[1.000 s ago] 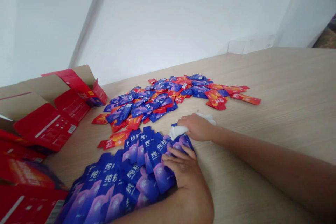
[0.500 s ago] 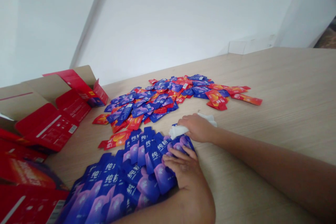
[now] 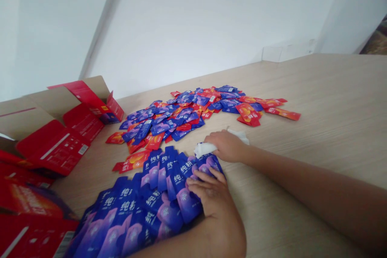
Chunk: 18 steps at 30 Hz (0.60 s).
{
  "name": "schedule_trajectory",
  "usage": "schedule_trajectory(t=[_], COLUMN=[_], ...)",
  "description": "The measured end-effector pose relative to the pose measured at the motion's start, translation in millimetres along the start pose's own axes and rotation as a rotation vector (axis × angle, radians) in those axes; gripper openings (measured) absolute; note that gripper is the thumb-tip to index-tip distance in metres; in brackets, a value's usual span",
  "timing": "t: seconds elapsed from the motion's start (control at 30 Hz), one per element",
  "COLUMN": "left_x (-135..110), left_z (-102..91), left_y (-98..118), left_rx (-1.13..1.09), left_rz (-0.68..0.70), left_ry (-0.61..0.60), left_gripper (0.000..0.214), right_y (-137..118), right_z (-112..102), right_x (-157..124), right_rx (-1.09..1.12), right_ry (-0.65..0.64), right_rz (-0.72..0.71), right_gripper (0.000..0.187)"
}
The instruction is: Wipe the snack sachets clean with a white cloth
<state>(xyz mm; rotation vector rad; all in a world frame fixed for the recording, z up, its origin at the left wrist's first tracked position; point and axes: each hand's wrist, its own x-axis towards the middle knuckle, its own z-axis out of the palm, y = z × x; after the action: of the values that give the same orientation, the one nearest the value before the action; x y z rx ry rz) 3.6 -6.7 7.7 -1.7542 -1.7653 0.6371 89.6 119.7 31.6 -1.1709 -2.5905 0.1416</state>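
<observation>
A fanned row of blue and purple sachets (image 3: 145,201) lies on the wooden table (image 3: 317,100) close to me. My left hand (image 3: 208,193) rests on the right end of that row, fingers curled down on the sachets. Just beyond it, my right hand (image 3: 226,146) is closed on a crumpled white tissue (image 3: 203,149), which pokes out to the left of the fingers and touches the top sachet.
A loose heap of mixed red and blue sachets (image 3: 193,113) is spread further back. Opened red cardboard boxes (image 3: 57,137) stand at the left, with more red packaging (image 3: 27,225) at the lower left. A white wall rises behind the table.
</observation>
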Motion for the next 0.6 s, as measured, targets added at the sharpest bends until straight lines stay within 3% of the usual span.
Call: schedule_trajectory(t=[0.1, 0.23, 0.3, 0.43, 0.6], left_x=[1.6, 2.5, 2.1, 0.9, 1.6], left_z=[-2.1, -7.2, -8.5, -5.7, 0.5], left_y=[-1.5, -5.5, -6.9, -5.2, 0.5], left_rx=[-0.041, -0.164, -0.202, -0.181, -0.072], left_rz=[0.002, 0.000, 0.004, -0.011, -0.017], left_ry=[-0.012, -0.050, -0.057, -0.043, -0.002], left_gripper=[0.047, 0.045, 0.046, 0.047, 0.046], right_y=[-4.7, -15.7, -16.3, -7.4, -4.3], right_z=[-4.4, -5.0, -2.7, 1.2, -2.4], right_x=[-2.4, -4.1, -3.2, -0.3, -2.3], right_rx=[0.075, 0.124, 0.087, 0.006, 0.073], right_ry=[0.060, -0.063, -0.107, -0.065, 0.057], right_rz=[-0.088, -0.261, -0.230, -0.081, -0.108], right_gripper=[0.030, 0.029, 0.027, 0.027, 0.028])
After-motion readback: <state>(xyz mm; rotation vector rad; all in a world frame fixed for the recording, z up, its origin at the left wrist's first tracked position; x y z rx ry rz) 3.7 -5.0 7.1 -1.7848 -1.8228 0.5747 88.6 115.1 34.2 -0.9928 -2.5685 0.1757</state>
